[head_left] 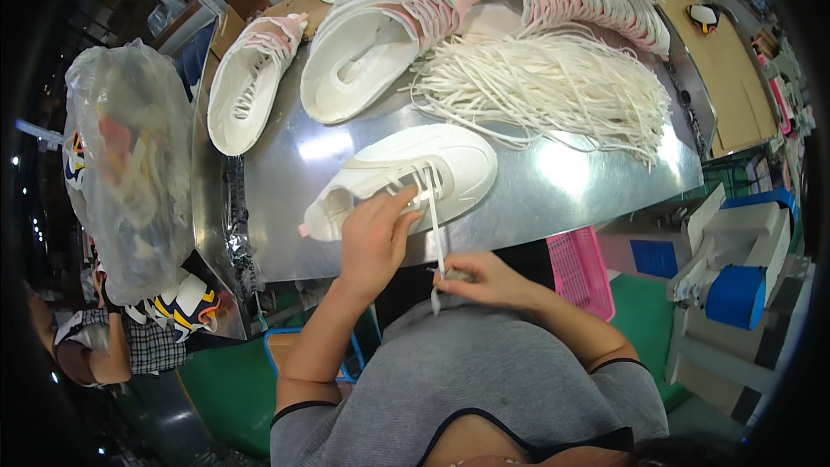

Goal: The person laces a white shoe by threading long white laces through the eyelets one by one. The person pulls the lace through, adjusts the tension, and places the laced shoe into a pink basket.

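White shoe (406, 175) lies on its side near the front edge of the steel bench (571, 186). Left hand (373, 238) rests on its lacing area, grip pressed onto the white lace (435, 225). Right hand (478, 279), just off the front edge, grip pinching the lace's lower end. Loose lace pile (545, 86) mid-bench; unlaced shoes (363, 43) toward the back edge.

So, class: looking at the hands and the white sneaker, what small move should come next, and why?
Probably draw the white lace taut. The right hand pinches its loose end below the table edge, the left hand steadies the white sneaker at the eyelets, and the lace hangs slack between them.
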A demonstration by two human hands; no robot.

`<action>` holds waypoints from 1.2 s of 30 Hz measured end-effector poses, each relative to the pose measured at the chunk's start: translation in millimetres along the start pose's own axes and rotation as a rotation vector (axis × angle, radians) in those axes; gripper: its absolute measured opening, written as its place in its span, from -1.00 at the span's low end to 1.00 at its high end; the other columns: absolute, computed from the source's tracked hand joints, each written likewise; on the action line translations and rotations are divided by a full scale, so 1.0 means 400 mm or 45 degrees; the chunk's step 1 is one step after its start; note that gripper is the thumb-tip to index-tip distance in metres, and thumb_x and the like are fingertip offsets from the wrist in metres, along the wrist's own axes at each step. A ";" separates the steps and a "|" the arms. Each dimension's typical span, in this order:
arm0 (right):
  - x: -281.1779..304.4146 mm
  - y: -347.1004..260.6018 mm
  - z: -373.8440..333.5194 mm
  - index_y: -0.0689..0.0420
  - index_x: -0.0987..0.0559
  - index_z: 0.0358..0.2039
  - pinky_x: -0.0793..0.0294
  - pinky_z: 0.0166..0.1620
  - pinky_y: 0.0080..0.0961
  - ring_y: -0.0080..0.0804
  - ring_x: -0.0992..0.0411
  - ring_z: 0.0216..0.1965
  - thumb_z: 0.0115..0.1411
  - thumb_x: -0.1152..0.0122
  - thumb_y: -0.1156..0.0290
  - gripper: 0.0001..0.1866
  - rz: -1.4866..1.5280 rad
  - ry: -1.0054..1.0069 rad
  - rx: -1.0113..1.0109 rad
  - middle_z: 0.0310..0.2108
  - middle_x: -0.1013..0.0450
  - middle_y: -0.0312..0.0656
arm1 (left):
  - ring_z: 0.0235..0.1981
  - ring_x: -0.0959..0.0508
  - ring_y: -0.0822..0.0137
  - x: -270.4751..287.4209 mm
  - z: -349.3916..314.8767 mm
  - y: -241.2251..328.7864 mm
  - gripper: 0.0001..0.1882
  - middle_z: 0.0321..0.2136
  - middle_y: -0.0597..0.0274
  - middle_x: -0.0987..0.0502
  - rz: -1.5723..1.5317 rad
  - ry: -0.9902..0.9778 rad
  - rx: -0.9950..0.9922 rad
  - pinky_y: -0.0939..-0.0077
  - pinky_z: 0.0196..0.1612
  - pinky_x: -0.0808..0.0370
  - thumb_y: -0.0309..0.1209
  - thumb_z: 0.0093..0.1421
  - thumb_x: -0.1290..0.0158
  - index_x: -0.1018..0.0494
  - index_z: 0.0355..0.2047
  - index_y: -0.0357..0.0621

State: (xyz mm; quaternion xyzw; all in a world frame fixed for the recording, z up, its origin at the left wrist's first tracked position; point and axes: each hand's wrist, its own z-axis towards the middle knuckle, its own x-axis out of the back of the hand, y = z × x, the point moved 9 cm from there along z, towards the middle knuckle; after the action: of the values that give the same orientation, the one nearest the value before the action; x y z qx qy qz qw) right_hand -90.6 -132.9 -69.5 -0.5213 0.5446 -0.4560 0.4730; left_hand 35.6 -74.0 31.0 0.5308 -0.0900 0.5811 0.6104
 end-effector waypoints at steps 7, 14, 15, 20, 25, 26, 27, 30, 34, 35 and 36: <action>0.188 -0.102 0.102 0.19 -0.58 -0.17 -0.43 -0.36 -0.59 -0.57 -0.45 -0.41 0.23 -0.27 0.44 -0.81 -0.092 0.709 0.246 -0.34 -0.53 -0.18 | -0.41 -0.51 0.01 -0.088 -0.020 -0.071 -0.78 -0.46 0.06 -0.48 0.049 -0.310 0.149 0.20 -0.34 -0.41 -0.43 0.15 -0.19 -0.55 -0.18 -0.20; 0.196 -0.080 0.142 0.20 -0.56 -0.22 -0.47 -0.34 -0.59 -0.49 -0.48 -0.39 0.21 -0.25 0.52 -0.87 -0.094 0.890 0.325 -0.33 -0.51 -0.18 | -0.28 -0.57 -0.03 -0.092 -0.009 -0.076 -0.74 -0.31 0.07 -0.60 -0.269 -0.397 0.265 0.16 -0.22 -0.47 -0.28 0.14 -0.22 -0.56 -0.26 -0.19; 0.191 -0.078 0.147 0.20 -0.56 -0.22 -0.47 -0.34 -0.59 -0.49 -0.48 -0.39 0.21 -0.25 0.52 -0.87 -0.093 0.893 0.322 -0.33 -0.51 -0.18 | -0.27 -0.58 -0.03 -0.091 -0.010 -0.079 -0.72 -0.30 0.08 -0.61 -0.216 -0.378 0.296 0.16 -0.22 -0.48 -0.24 0.12 -0.24 -0.56 -0.28 -0.17; 0.188 -0.076 0.141 0.19 -0.53 -0.17 -0.51 -0.31 -0.51 -0.45 -0.52 -0.34 0.21 -0.26 0.52 -0.82 -0.210 0.922 0.316 -0.28 -0.52 -0.16 | -0.30 -0.58 -0.01 -0.106 -0.019 -0.089 -0.70 -0.34 0.11 -0.62 -0.006 -0.327 0.322 0.15 -0.25 -0.48 -0.17 0.08 -0.26 -0.56 -0.30 -0.11; 0.176 -0.074 0.062 0.20 -0.44 -0.06 -0.52 -0.26 -0.37 -0.22 -0.58 -0.29 0.26 -0.22 0.43 -0.72 -0.231 0.827 0.258 -0.26 -0.55 -0.01 | -0.38 -0.59 0.02 -0.110 -0.018 -0.094 -0.70 -0.42 0.11 -0.61 0.097 -0.311 0.300 0.17 -0.32 -0.48 -0.14 0.08 -0.25 -0.56 -0.36 -0.10; 0.156 -0.056 0.052 0.20 -0.41 -0.04 -0.52 -0.25 -0.33 -0.13 -0.59 -0.29 0.28 -0.19 0.40 -0.71 -0.347 0.684 0.064 -0.26 -0.56 0.04 | -0.42 -0.59 0.02 -0.111 -0.016 -0.094 -0.70 -0.46 0.10 -0.60 0.091 -0.309 0.290 0.18 -0.35 -0.48 -0.15 0.08 -0.25 -0.56 -0.38 -0.12; 0.148 -0.050 0.039 0.20 -0.41 -0.04 -0.52 -0.25 -0.33 -0.13 -0.59 -0.29 0.28 -0.19 0.40 -0.71 -0.349 0.692 0.058 -0.26 -0.56 0.04 | -0.46 -0.58 0.03 -0.113 -0.015 -0.094 -0.70 -0.50 0.09 -0.59 0.085 -0.308 0.279 0.20 -0.38 -0.48 -0.15 0.08 -0.25 -0.56 -0.41 -0.14; 0.139 -0.033 0.020 0.22 -0.41 -0.11 -0.51 -0.27 -0.34 -0.06 -0.58 -0.32 0.30 -0.15 0.39 -0.77 -0.303 0.698 0.000 -0.34 -0.56 0.02 | -0.51 -0.58 0.03 -0.109 -0.014 -0.089 -0.69 -0.53 0.07 -0.57 0.080 -0.259 0.224 0.23 -0.43 -0.47 -0.15 0.08 -0.25 -0.55 -0.46 -0.17; 0.132 -0.027 0.024 0.28 -0.40 -0.18 -0.53 -0.28 -0.52 -0.41 -0.57 -0.38 0.33 -0.13 0.43 -0.82 -0.360 0.638 -0.035 -0.40 -0.56 -0.09 | -0.50 -0.58 0.04 -0.102 -0.010 -0.080 -0.71 -0.53 0.08 -0.57 0.071 -0.263 0.196 0.24 -0.42 -0.46 -0.18 0.08 -0.26 -0.55 -0.46 -0.17; 0.133 -0.023 0.026 0.28 -0.40 -0.20 -0.53 -0.28 -0.52 -0.42 -0.57 -0.39 0.33 -0.14 0.44 -0.82 -0.344 0.627 -0.028 -0.41 -0.56 -0.11 | -0.48 -0.58 0.06 -0.105 -0.009 -0.079 -0.72 -0.52 0.08 -0.57 0.056 -0.282 0.208 0.27 -0.40 -0.46 -0.22 0.08 -0.28 -0.54 -0.46 -0.19; 0.138 -0.017 0.026 0.28 -0.40 -0.20 -0.53 -0.28 -0.52 -0.42 -0.57 -0.39 0.33 -0.14 0.44 -0.82 -0.344 0.637 -0.027 -0.41 -0.56 -0.11 | -0.47 -0.59 0.09 -0.108 -0.009 -0.079 -0.74 -0.51 0.09 -0.58 0.042 -0.302 0.219 0.31 -0.38 -0.46 -0.26 0.07 -0.29 -0.54 -0.46 -0.20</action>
State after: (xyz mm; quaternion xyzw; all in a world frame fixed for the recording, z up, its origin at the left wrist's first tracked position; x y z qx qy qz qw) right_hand -79.7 -188.2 -66.3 -0.4654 0.5748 -0.6235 0.2533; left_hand 45.8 -90.3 -19.0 0.6445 -0.1200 0.5297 0.5382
